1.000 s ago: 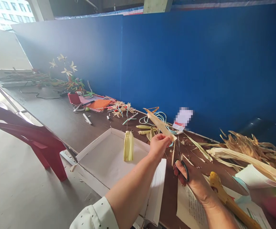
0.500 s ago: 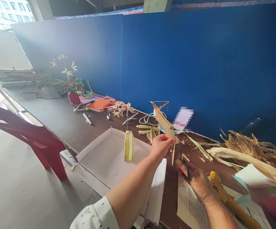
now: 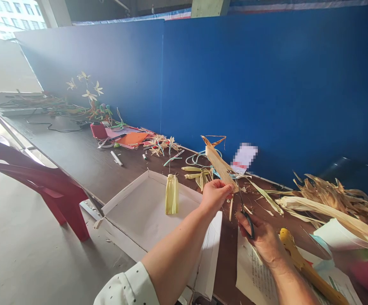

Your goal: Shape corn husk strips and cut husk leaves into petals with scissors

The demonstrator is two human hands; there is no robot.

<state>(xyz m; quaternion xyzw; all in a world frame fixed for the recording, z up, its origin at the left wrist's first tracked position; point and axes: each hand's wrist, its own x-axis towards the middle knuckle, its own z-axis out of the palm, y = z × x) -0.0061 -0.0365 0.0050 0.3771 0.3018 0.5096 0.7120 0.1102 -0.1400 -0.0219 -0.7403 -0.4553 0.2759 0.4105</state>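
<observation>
Two hands (image 3: 214, 195) (image 3: 262, 241), long papery husk strip (image 3: 218, 165), slim black-handled scissors (image 3: 243, 209)

Pale tan seen on husk strip (image 3: 218, 165), browned at tip; black on scissor handle (image 3: 251, 224). White sleeve (image 3: 128, 286) patterned with dark dots. Brown tabletop (image 3: 90, 159) backed along far edge by blue partition (image 3: 250, 84); yellow-green husk piece (image 3: 171, 197) seen against white tray (image 3: 139, 207) at near edge.

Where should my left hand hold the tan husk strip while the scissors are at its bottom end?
Probably a pinch near the lower end of the husk strip, with the left hand coming from the left: the strip is thin and slants upward, and the scissors point up at that end from below.
</observation>
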